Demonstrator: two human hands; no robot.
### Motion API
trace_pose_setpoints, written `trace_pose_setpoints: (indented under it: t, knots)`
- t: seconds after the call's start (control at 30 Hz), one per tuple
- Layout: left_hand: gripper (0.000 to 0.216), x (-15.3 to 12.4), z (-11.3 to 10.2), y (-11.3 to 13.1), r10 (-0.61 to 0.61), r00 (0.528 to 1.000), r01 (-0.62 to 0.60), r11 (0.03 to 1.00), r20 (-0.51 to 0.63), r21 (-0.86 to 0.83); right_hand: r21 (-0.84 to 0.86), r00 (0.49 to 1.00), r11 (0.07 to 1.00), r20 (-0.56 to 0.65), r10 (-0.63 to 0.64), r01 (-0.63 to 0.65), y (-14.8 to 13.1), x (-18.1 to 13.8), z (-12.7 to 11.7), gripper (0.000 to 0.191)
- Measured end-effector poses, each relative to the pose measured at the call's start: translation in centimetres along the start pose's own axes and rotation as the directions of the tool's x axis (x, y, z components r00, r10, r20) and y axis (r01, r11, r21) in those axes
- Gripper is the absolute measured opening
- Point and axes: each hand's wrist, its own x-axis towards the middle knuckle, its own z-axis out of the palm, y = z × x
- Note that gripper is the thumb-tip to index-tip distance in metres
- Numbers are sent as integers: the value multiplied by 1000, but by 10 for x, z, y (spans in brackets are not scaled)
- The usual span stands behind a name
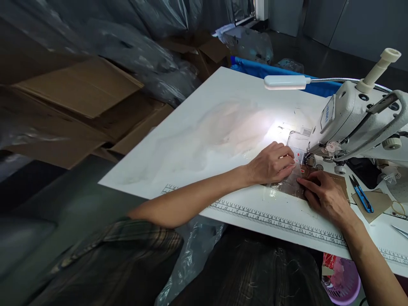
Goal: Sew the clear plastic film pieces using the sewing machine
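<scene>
The head of a white sewing machine [331, 117] stands at the right, its presser foot and needle low over the table. Close in front of the foot lies sheer, see-through fabric [291, 180] with small red marks, over a brown flat piece [339, 180]. My left hand [273, 163] rests on its left part, fingers bent and closed on the material. My right hand [327, 193] lies to the right, forefinger stretched out and touching the fabric's edge, thumb apart from it. Both palms are hidden.
On the table [191, 136], blue thread snips [361, 194] lie over brown card [379, 199], near a black object [363, 172]. A lamp [285, 82] overhangs the back. A printed ruler [270, 220] follows the front edge. Cardboard boxes [83, 87] stand left; a purple basket [346, 284] sits below.
</scene>
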Motion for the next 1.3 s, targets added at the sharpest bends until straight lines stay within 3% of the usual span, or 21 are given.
trace_pose_setpoints:
  t: [0.17, 0.57, 0.97, 1.1, 1.3]
  knots:
    - [26, -3, 5, 2, 95, 987, -100, 994, 127, 31, -12, 1000, 1000, 10, 14, -14, -1, 0, 0, 34]
    - [31, -2, 6, 2, 75, 967, -96, 992, 244, 78, 12, 1000, 1000, 7, 22, -22, -2, -1, 1, 35]
    - [35, 4, 6, 11, 23, 966, -81, 973, 258, 217, -150, 999, 988, -10, 43, -44, -7, 4, 3, 34]
    - [36, 13, 9, -2, 82, 950, -128, 982, 302, 137, -190, 996, 978, -9, 88, -88, -8, 8, 4, 36]
    - [38, 12, 11, -12, 60, 960, -66, 998, 273, 11, -211, 996, 973, -9, 90, -90, -14, 8, 3, 34]
